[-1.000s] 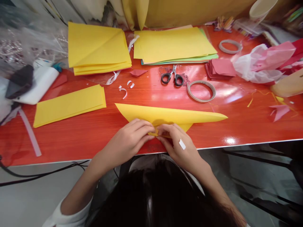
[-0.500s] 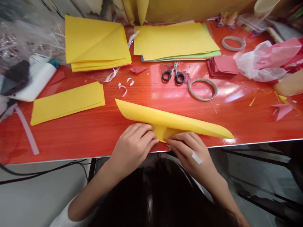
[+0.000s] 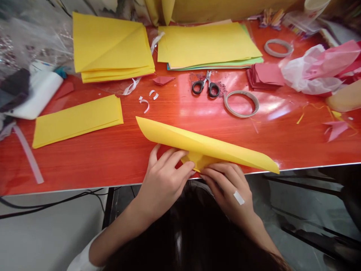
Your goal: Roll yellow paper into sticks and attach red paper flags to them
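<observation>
Between my two hands, at the front edge of the red table, is a sheet of yellow paper. Its far part curls over into a long roll, and its near edge is pinched at the table edge. My left hand grips that near edge from the left, thumb and fingers closed, the outer fingers bent under the curl. From the right, my right hand presses and pinches the same edge; a small white strip sticks to its back. Parts of the paper under my fingers are hidden.
Beyond the paper lie black-handled scissors and a tape roll. Yellow paper stacks stand at the back, folded yellow paper at left. Dark red paper pieces and pink tissue are at right.
My left hand has shifted slightly right along the paper's near edge, its outer fingers lifting. The curled paper's right end has dipped a little toward me. My right hand keeps its pinch.
</observation>
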`<action>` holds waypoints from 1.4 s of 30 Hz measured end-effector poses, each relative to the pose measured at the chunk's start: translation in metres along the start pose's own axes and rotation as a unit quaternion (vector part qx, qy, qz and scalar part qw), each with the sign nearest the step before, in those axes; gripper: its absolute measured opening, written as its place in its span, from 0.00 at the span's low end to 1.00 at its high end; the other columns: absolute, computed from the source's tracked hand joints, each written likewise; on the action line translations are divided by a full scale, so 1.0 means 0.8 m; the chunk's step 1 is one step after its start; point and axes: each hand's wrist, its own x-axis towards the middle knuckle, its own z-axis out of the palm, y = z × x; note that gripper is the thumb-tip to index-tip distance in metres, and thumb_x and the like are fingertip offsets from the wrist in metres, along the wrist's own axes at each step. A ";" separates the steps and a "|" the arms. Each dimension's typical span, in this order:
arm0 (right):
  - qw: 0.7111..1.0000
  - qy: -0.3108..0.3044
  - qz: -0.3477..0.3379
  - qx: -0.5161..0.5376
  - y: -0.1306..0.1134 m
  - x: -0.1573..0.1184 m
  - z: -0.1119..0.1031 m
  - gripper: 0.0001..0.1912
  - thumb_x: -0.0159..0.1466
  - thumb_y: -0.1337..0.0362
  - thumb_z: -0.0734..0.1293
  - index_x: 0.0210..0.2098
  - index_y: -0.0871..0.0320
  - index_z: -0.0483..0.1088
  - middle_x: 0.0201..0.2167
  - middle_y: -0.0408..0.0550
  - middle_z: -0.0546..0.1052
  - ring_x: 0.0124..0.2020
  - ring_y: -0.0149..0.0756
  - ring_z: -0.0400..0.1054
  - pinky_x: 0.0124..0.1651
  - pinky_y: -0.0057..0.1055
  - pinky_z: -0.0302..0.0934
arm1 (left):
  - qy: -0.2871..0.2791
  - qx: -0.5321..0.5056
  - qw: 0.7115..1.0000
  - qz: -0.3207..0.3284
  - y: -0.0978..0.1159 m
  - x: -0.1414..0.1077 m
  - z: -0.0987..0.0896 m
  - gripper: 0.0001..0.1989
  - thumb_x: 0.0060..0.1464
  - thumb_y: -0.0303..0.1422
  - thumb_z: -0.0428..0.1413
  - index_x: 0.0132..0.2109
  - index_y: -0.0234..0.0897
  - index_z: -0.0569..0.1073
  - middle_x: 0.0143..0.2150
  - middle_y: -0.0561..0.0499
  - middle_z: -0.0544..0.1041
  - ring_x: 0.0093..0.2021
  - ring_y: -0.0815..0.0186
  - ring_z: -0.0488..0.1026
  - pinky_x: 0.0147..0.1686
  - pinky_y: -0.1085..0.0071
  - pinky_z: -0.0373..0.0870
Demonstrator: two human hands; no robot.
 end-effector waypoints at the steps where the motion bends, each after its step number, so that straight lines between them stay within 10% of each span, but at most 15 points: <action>1: 1.000 -0.002 0.002 -0.001 0.000 0.001 0.000 0.09 0.58 0.73 0.67 0.39 0.57 0.70 0.34 0.47 0.75 0.36 0.35 0.66 0.41 0.35 0.62 | -0.002 0.002 1.000 0.004 0.000 0.001 0.000 0.06 0.59 0.30 0.50 0.40 0.40 0.72 0.48 0.49 0.73 0.50 0.59 0.68 0.55 0.50 0.55; 10: 1.000 -0.014 0.002 -0.020 0.001 0.008 0.001 0.05 0.60 0.70 0.66 0.37 0.56 0.70 0.31 0.45 0.74 0.33 0.34 0.64 0.39 0.34 0.59 | 0.009 0.003 0.998 0.062 -0.006 0.005 0.010 0.06 0.59 0.29 0.49 0.38 0.36 0.71 0.35 0.49 0.74 0.37 0.63 0.65 0.39 0.62 0.58; 42: 0.992 0.016 -0.093 -0.081 0.009 0.010 -0.008 0.11 0.56 0.76 0.68 0.39 0.63 0.71 0.29 0.49 0.72 0.32 0.34 0.61 0.35 0.33 0.59 | 0.087 0.155 0.959 0.220 -0.004 0.006 0.007 0.06 0.56 0.25 0.52 0.39 0.26 0.72 0.32 0.45 0.75 0.34 0.60 0.70 0.33 0.62 0.66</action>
